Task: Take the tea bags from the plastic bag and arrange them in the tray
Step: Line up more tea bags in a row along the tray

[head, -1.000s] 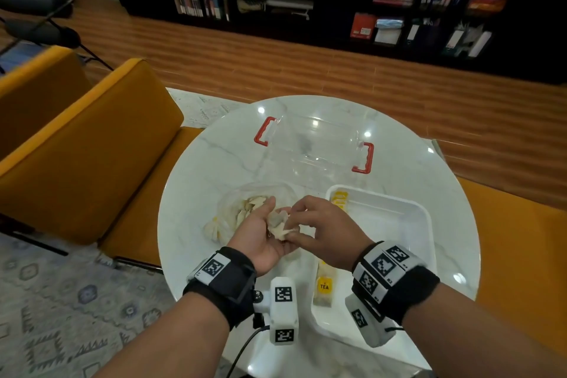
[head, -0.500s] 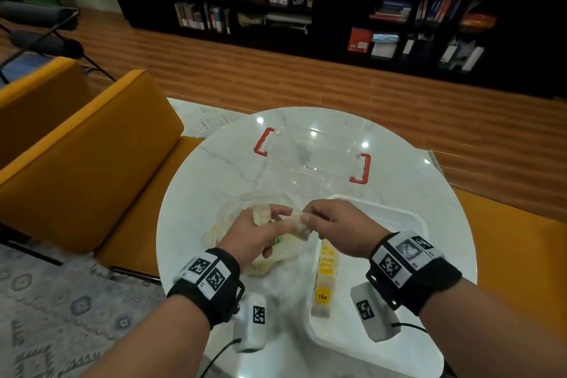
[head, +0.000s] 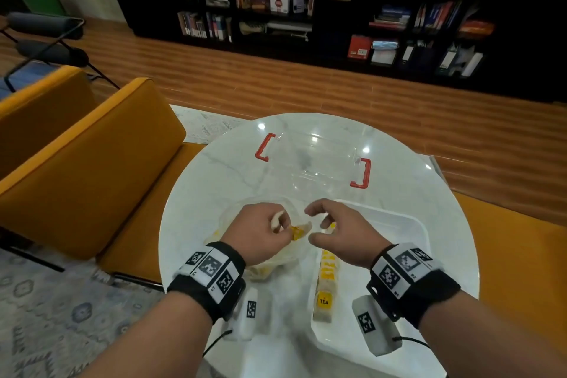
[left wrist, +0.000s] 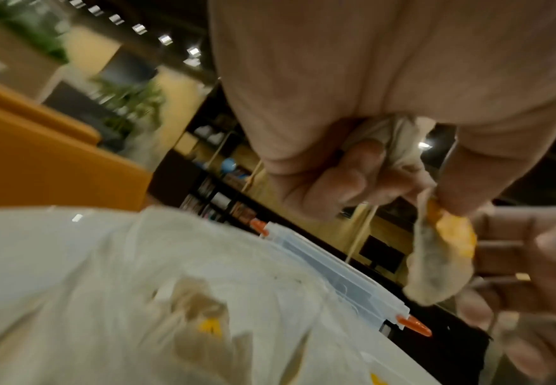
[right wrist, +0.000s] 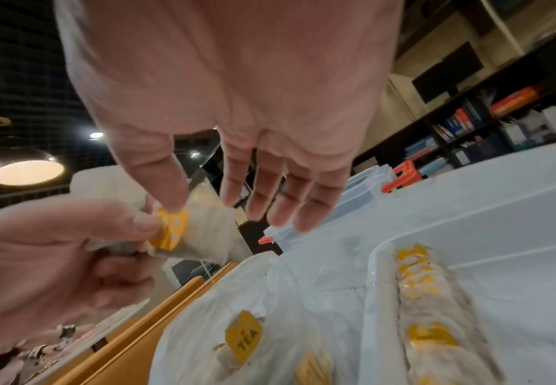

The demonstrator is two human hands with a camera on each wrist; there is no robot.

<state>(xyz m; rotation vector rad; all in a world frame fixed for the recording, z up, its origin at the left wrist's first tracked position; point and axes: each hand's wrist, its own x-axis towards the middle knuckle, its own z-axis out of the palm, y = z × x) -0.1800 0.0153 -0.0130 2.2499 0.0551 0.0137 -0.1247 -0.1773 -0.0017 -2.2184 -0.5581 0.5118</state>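
Tea bag [head: 299,231] in left hand [head: 257,232]

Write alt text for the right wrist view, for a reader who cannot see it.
The right hand hangs open, fingers spread, just above a tea bag with a yellow tag that the left hand pinches. Below lie a plastic bag of more tea bags and, to the right, a white tray holding a row of tea bags.

Round marble table [head: 214,181]. Clear box [head: 310,169] with red handles sits at its far side. Orange chairs [head: 86,169] to the left. Dark bookshelf [head: 306,15] along the far wall, wood floor [head: 306,92] between.
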